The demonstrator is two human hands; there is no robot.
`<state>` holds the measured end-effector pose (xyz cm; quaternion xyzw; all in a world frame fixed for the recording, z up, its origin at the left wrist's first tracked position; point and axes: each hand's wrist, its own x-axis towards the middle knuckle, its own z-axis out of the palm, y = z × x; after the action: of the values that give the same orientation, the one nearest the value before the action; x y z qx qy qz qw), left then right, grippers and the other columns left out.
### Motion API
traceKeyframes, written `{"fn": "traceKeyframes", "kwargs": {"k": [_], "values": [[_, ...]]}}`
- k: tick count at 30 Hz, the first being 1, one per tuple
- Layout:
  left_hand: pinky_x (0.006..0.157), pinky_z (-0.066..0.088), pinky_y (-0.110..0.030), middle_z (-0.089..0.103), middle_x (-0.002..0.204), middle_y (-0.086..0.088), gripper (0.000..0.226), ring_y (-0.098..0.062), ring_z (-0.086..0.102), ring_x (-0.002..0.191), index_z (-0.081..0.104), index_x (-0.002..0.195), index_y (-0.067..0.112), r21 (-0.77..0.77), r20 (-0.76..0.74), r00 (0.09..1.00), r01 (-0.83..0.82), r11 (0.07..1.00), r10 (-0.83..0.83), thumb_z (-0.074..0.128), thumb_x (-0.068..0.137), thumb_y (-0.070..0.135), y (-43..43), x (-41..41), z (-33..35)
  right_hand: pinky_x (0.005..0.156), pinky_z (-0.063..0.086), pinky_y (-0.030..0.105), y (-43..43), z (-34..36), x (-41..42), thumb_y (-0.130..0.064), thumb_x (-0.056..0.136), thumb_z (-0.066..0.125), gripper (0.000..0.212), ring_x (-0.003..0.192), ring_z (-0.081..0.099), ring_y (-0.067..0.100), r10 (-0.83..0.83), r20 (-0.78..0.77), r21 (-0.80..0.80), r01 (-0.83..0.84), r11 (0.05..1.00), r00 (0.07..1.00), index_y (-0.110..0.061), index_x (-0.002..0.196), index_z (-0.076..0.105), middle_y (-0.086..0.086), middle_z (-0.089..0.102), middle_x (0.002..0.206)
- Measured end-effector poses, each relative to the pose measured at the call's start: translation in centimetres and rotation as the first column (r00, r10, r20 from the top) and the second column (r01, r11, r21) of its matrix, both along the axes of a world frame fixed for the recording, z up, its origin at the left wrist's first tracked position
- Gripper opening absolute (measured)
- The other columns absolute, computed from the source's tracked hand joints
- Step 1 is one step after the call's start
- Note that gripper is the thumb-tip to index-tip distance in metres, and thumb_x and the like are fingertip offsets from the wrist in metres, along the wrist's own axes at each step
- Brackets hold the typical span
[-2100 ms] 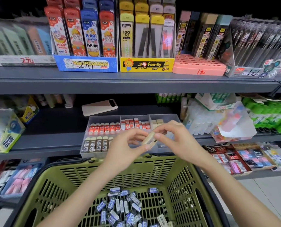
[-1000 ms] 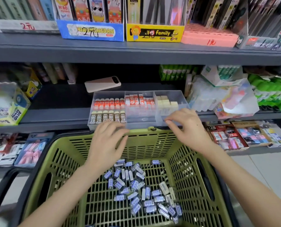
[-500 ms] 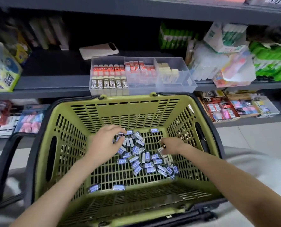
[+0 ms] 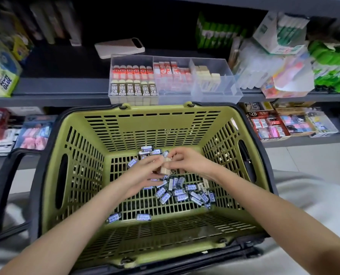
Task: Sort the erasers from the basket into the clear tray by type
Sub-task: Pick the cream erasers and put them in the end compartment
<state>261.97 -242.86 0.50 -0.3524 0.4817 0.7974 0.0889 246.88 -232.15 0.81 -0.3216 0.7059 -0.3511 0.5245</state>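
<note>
Left hand (image 4: pixel 143 174): in the middle of the frame, down inside the basket, fingers curled onto a beige eraser (image 4: pixel 164 170); it is blurred, so I can't make out the exact grip.
Right hand (image 4: pixel 187 163): just right of centre, fingertips pinching the same beige eraser from the other side, so the two hands meet over it.
Basket (image 4: pixel 157 110): green slotted plastic with a dark rim, filling the lower middle of the frame.
Blue-labelled erasers (image 4: pixel 180 192): a loose heap on the basket floor, below and right of the hands; two strays (image 4: pixel 113 217) lie apart toward the lower left of the floor.
Clear tray (image 4: pixel 232 92): upper centre, on the grey shelf (image 4: pixel 62 90) just behind the basket.
Tray contents: the left section holds red-topped and 2B erasers in rows, the middle red-and-white ones, the right beige ones.
Phone-like slab (image 4: pixel 119 47): flat on the shelf behind the tray.
</note>
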Motion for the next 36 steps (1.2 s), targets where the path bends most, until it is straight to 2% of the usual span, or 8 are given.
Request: {"fn": "traceKeyframes", "kwargs": {"k": [4, 10, 16, 20, 23, 31, 34, 36], "values": [[0.071, 0.058, -0.033, 0.069, 0.105, -0.016, 0.023, -0.03, 0.069, 0.094, 0.064, 0.112, 0.011, 0.201, -0.01, 0.991, -0.132, 0.971, 0.136, 0.053, 0.093, 0.016, 0.6, -0.1, -0.3, 0.065, 0.053, 0.023, 0.1, 0.9, -1.2, -0.012, 0.084, 0.067, 0.021, 0.076, 0.064, 0.014, 0.115, 0.157, 0.017, -0.119, 0.993, 0.981, -0.016, 0.104, 0.063, 0.002, 0.071, 0.089], [0.063, 0.055, -0.031, 0.065, 0.092, -0.012, 0.022, -0.02, 0.063, 0.077, 0.063, 0.103, 0.009, 0.157, 0.064, 0.986, -0.164, 0.974, 0.156, 0.042, 0.1, 0.014, 0.0, 0.0, -1.0, 0.063, 0.056, 0.026, 3.0, -2.9, -5.8, -0.022, 0.085, 0.066, 0.04, 0.068, 0.064, 0.017, 0.633, -0.371, 0.7, -0.243, 0.671, 0.679, -0.008, 0.121, 0.054, 0.007, 0.061, 0.113], [0.061, 0.056, -0.031, 0.068, 0.081, -0.009, 0.019, -0.018, 0.064, 0.069, 0.064, 0.099, 0.008, 0.18, 0.098, 0.975, -0.213, 0.96, 0.198, 0.05, 0.096, 0.021, -0.8, 0.0, -1.0, 0.063, 0.048, 0.019, 4.5, -6.6, -4.0, -0.014, 0.08, 0.07, 0.035, 0.078, 0.06, 0.016, 0.701, -0.365, 0.756, -0.244, 0.607, 0.613, -0.007, 0.11, 0.054, 0.01, 0.061, 0.109], [0.065, 0.055, -0.031, 0.068, 0.079, -0.006, 0.021, -0.016, 0.064, 0.069, 0.064, 0.103, 0.009, 0.148, 0.108, 0.981, -0.177, 0.973, 0.162, 0.059, 0.09, 0.025, -1.1, 0.1, -1.3, 0.052, 0.049, 0.017, 2.7, -4.9, -4.6, -0.002, 0.08, 0.065, 0.024, 0.069, 0.062, 0.015, 0.48, -0.34, 0.616, -0.195, 0.764, 0.809, -0.009, 0.1, 0.055, 0.008, 0.059, 0.102], [0.071, 0.055, -0.034, 0.065, 0.085, -0.006, 0.038, -0.017, 0.062, 0.075, 0.063, 0.106, 0.01, 0.152, 0.117, 0.988, -0.119, 0.981, 0.102, 0.066, 0.078, 0.037, -0.7, 0.1, -1.5, 0.065, 0.056, 0.02, 0.6, -1.6, -3.6, 0.002, 0.08, 0.064, 0.02, 0.076, 0.068, 0.018, 0.139, -0.003, 0.296, -0.132, 0.946, 0.99, -0.011, 0.093, 0.056, 0.01, 0.062, 0.099], [0.053, 0.054, -0.026, 0.065, 0.088, -0.013, 0.044, -0.022, 0.063, 0.071, 0.064, 0.105, 0.008, 0.307, 0.181, 0.975, -0.178, 0.935, 0.126, 0.073, 0.07, 0.032, 0.0, 0.1, -1.3, 0.079, 0.054, 0.022, 0.0, 0.6, -0.8, 0.002, 0.082, 0.065, 0.025, 0.093, 0.068, 0.016, 0.128, 0.321, 0.031, -0.145, 0.989, 0.938, -0.01, 0.103, 0.066, 0.006, 0.07, 0.102], [0.045, 0.051, -0.022, 0.064, 0.087, -0.016, 0.025, -0.022, 0.061, 0.069, 0.067, 0.093, 0.007, 0.228, 0.237, 0.955, -0.233, 0.945, 0.178, 0.066, 0.081, 0.029, -0.4, 0.1, -1.3, 0.081, 0.056, 0.026, 1.1, -1.0, -2.7, -0.007, 0.085, 0.062, 0.022, 0.088, 0.066, 0.017, 0.166, 0.046, 0.23, -0.172, 0.958, 0.985, -0.016, 0.105, 0.063, 0.008, 0.067, 0.105], [0.044, 0.051, -0.023, 0.065, 0.085, -0.016, 0.023, -0.022, 0.062, 0.065, 0.068, 0.089, 0.006, 0.222, 0.26, 0.939, -0.286, 0.932, 0.226, 0.061, 0.087, 0.028, -0.9, 0.2, -1.1, 0.085, 0.052, 0.026, 2.3, -3.3, -3.4, -0.013, 0.086, 0.064, 0.024, 0.09, 0.062, 0.016, 0.453, -0.337, 0.512, -0.244, 0.824, 0.825, -0.011, 0.11, 0.061, 0.008, 0.064, 0.111]]}}
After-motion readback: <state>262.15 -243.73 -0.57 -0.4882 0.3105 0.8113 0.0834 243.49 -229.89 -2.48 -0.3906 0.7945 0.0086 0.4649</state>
